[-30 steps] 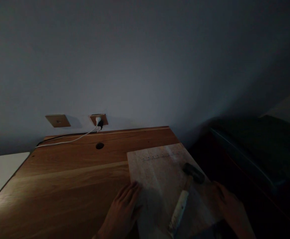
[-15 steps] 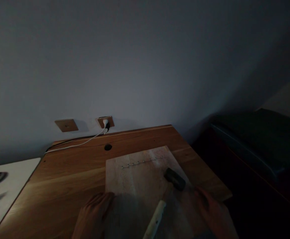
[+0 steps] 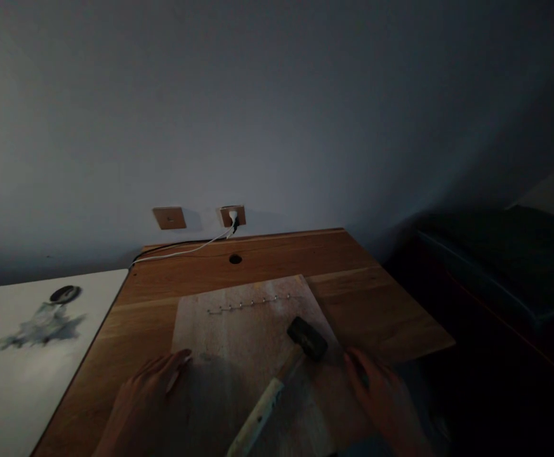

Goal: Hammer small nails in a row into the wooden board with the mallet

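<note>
A wooden board lies on the desk, with a row of several small nails standing near its far edge. On top of it rests a hammer with a dark head and a pale-wrapped handle reaching toward the bottom of the view. My left hand grips the board's left edge, thumb on the upper face. At the right edge, my right hand holds the board too; its fingertips are partly hidden in shadow. Neither hand touches the hammer.
The wooden desk has a round cable hole. Cables run from a wall socket, beside a second wall plate. A white printed surface adjoins on the left. Something dark and low, perhaps a bed, stands right.
The board has shifted left across the desk relative to the cable hole, with both hands on its edges and the hammer riding along. The view has also turned slightly left.
</note>
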The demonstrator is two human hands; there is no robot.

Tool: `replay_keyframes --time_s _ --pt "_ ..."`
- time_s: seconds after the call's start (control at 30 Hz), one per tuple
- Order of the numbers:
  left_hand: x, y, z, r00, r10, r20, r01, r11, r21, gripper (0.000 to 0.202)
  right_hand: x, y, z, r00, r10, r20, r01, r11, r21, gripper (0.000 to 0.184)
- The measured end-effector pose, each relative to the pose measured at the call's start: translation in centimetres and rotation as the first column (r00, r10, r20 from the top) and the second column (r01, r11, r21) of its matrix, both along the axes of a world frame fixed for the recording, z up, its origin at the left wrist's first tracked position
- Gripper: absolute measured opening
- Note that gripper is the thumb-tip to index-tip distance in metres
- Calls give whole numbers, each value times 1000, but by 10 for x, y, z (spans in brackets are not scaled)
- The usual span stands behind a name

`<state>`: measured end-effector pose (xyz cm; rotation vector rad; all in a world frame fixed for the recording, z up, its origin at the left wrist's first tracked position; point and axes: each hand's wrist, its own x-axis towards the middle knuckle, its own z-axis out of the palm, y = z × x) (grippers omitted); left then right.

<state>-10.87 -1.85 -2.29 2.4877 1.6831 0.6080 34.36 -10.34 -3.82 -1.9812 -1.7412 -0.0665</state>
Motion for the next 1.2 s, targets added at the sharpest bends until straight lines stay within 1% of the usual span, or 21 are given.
replay_keyframes --time_s 0.07,0.13,0.2,0.23,0.27,0.3,0.37,0.43,0.5,0.57,0.67,0.77,0.9,1.03,1.2 --pt "7 7 4 999 11 51 -9 999 -41 35 -3 6 9 998 -25 -61 24 1000 -20 32" --pt "17 25 8 993 5 119 4 997 -79 35 -9 22 22 988 -3 -154 4 1000 7 30" --pt "27 50 10 983 21 182 -5 996 -89 37 -18 47 34 957 79 -280 -68 997 48 26" --pt "32 65 10 978 13 210 7 995 -97 38 -23 63 39 947 106 -302 -91 994 61 25" --pt "36 79 9 972 -23 234 52 992 -119 41 -29 81 42 940 127 -316 -112 991 67 24" --pt "40 92 8 963 -60 263 96 987 -128 42 -34 99 43 931 148 -333 -132 989 68 22" --pt "45 111 4 944 -129 305 170 979 -115 42 -42 134 40 909 183 -375 -172 983 62 21" --pt "48 121 1 931 -158 328 200 975 -97 39 -48 161 31 887 205 -414 -195 978 68 23" --pt "48 123 -1 918 -161 361 208 974 -94 36 -51 176 20 874 207 -440 -194 978 76 28" --pt "46 120 -1 895 -164 414 225 969 -104 35 -51 181 12 866 203 -457 -187 979 80 33" --pt "42 118 2 855 -186 484 285 948 -138 38 -50 178 7 860 209 -466 -197 978 75 38" --pt "40 117 4 834 -192 517 318 934 -166 41 -49 176 6 857 239 -456 -234 970 69 38" --pt "37 117 8 832 -148 534 299 931 -209 44 -49 177 7 857 277 -434 -269 960 80 36" --pt "33 116 14 825 -130 550 318 912 -261 41 -47 175 7 859 304 -411 -292 952 94 31" --pt "32 118 10 806 -106 582 306 917 -257 37 -44 174 10 865 336 -373 -331 940 81 26"
